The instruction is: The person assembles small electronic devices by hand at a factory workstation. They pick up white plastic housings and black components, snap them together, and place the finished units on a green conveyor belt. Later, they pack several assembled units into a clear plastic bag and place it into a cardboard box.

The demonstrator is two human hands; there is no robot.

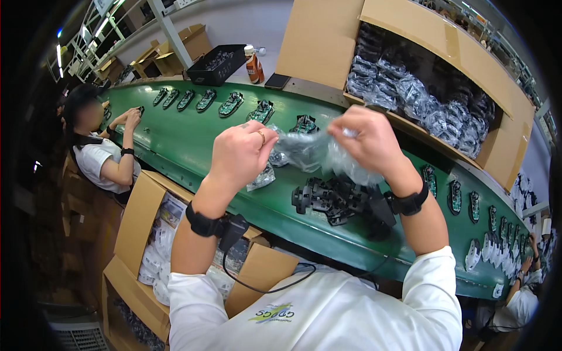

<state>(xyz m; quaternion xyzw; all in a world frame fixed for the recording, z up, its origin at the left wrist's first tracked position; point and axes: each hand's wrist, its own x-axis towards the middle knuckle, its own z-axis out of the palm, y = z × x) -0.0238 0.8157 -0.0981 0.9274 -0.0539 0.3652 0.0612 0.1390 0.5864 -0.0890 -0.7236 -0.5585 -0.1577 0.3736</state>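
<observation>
Both my hands are raised above the green work surface (pixel 263 213), with a crinkled clear plastic bag (pixel 310 151) stretched between them. My left hand (pixel 241 153) pinches one end of the bag, and my right hand (pixel 370 140) grips the other end, where more loose film hangs down. Dark material shows through the film near my left fingers; its kind is unclear. Below my right hand lies a heap of black molded plastic parts (pixel 333 202). A small clear-bagged piece (pixel 262 178) rests under my left hand.
Mouse-shaped black bases with green circuit boards (pixel 231 104) line the far edge. A carton (pixel 445 111) of bagged parts stands far right, another (pixel 137 234) near left. A black bin (pixel 216 65), a bottle (pixel 253 65) and a phone (pixel 277 81) sit behind. A person (pixel 102 140) works at left, another (pixel 515 298) at right.
</observation>
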